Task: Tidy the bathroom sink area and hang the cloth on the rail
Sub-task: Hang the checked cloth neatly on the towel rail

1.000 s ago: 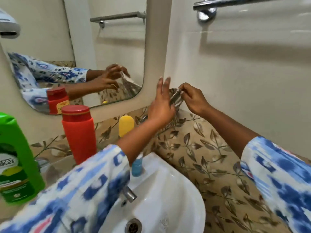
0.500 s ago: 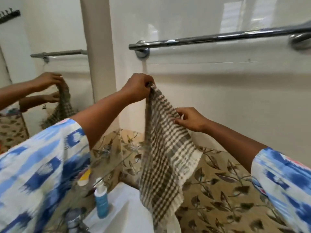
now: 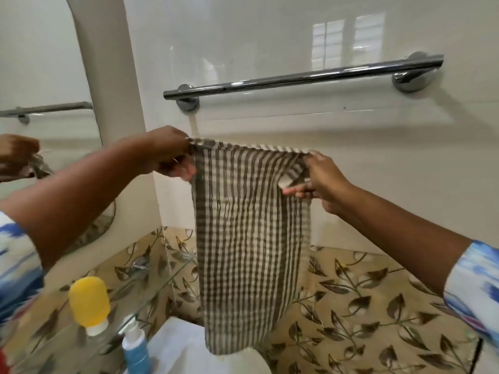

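A brown and cream checked cloth (image 3: 248, 247) hangs spread out flat between my two hands, its lower end dangling over the white sink (image 3: 186, 344). My left hand (image 3: 172, 153) grips the cloth's top left corner. My right hand (image 3: 318, 182) pinches the top right corner. A chrome towel rail (image 3: 302, 76) is fixed to the white wall tiles above the cloth, with a clear gap between the cloth's top edge and the rail.
A glass shelf (image 3: 151, 290) at lower left carries a yellow-capped bottle (image 3: 89, 300). A blue bottle with a white top (image 3: 135, 349) stands by the sink. The mirror (image 3: 40, 76) fills the left side. Leaf-patterned tiles (image 3: 364, 306) run below the white wall.
My right hand slid from the cloth's side up to its top right corner, stretching the cloth wide. Both hands and the cloth sit closer under the rail.
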Action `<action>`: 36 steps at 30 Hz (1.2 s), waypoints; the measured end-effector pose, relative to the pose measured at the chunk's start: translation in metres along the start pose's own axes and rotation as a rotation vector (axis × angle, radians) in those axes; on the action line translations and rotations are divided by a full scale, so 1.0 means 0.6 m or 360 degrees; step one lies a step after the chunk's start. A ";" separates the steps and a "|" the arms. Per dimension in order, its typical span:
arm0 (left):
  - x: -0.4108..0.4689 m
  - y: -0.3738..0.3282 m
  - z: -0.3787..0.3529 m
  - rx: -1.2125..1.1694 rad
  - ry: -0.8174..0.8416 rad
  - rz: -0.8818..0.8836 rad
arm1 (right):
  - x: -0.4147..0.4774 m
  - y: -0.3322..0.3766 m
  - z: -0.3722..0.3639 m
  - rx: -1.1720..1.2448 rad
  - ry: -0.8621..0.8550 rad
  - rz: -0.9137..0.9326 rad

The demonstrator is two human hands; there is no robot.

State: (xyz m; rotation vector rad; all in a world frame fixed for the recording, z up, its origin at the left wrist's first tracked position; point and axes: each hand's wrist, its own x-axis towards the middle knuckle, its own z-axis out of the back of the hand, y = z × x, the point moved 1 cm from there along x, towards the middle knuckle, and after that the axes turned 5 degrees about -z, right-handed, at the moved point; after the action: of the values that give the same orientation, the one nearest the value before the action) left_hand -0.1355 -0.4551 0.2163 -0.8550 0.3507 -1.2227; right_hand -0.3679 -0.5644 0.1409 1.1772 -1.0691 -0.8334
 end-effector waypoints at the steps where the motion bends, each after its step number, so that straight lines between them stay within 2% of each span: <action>1: -0.005 -0.007 -0.002 -0.0494 0.0160 0.0088 | -0.008 0.013 -0.006 0.0157 -0.0047 0.0082; 3: -0.006 -0.022 -0.004 -0.1110 0.0298 0.0019 | -0.017 0.040 -0.012 0.0444 -0.0136 0.0280; 5: -0.001 -0.041 -0.007 -0.1275 0.0186 -0.0267 | -0.023 0.071 -0.012 0.0593 -0.0227 0.0547; 9: 0.013 -0.086 -0.010 -0.1059 -0.0239 -0.0876 | -0.006 0.141 -0.008 0.0647 -0.0500 0.1109; 12: 0.025 -0.121 -0.003 -0.0930 -0.0447 -0.1254 | 0.012 0.187 -0.001 0.0255 -0.0792 0.1702; 15: 0.039 -0.146 0.003 -0.0780 -0.0469 -0.1373 | 0.032 0.223 0.000 -0.0036 -0.0956 0.1916; 19: 0.066 -0.172 0.000 -0.0600 -0.0386 -0.1292 | 0.073 0.252 0.014 -0.0562 -0.1003 0.1981; 22: 0.101 -0.167 -0.013 -0.0398 -0.0213 -0.1184 | 0.100 0.256 0.024 -0.0974 -0.0858 0.1851; 24: 0.126 -0.150 -0.019 -0.0180 -0.0170 -0.1012 | 0.114 0.261 0.027 -0.1257 -0.0726 0.1680; 26: 0.148 -0.132 -0.018 -0.0021 -0.0280 -0.0905 | 0.124 0.264 0.027 -0.1656 -0.0514 0.1318; 28: 0.158 -0.120 -0.012 -0.0072 -0.0423 -0.0968 | 0.125 0.266 0.024 -0.1986 -0.0289 0.0952; 30: 0.158 -0.114 -0.010 -0.0048 -0.0621 -0.1025 | 0.125 0.270 0.024 -0.2032 -0.0140 0.0697; 31: 0.156 -0.110 -0.009 0.0039 -0.0823 -0.1015 | 0.124 0.272 0.024 -0.1934 -0.0100 0.0635; 33: 0.151 -0.098 -0.008 0.0162 -0.1248 -0.0959 | 0.124 0.273 0.023 -0.1665 -0.0194 0.0839; 34: 0.149 -0.090 -0.007 0.0167 -0.1342 -0.0982 | 0.122 0.272 0.023 -0.1512 -0.0346 0.1047; 36: 0.145 -0.074 -0.007 0.0218 -0.1358 -0.1119 | 0.106 0.266 0.022 -0.1315 -0.0621 0.1414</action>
State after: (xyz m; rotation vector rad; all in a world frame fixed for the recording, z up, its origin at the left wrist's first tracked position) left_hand -0.1387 -0.5408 0.2635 -1.3410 -0.7738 -1.3534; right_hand -0.3650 -0.5935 0.3106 -0.1904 -1.2176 -0.6655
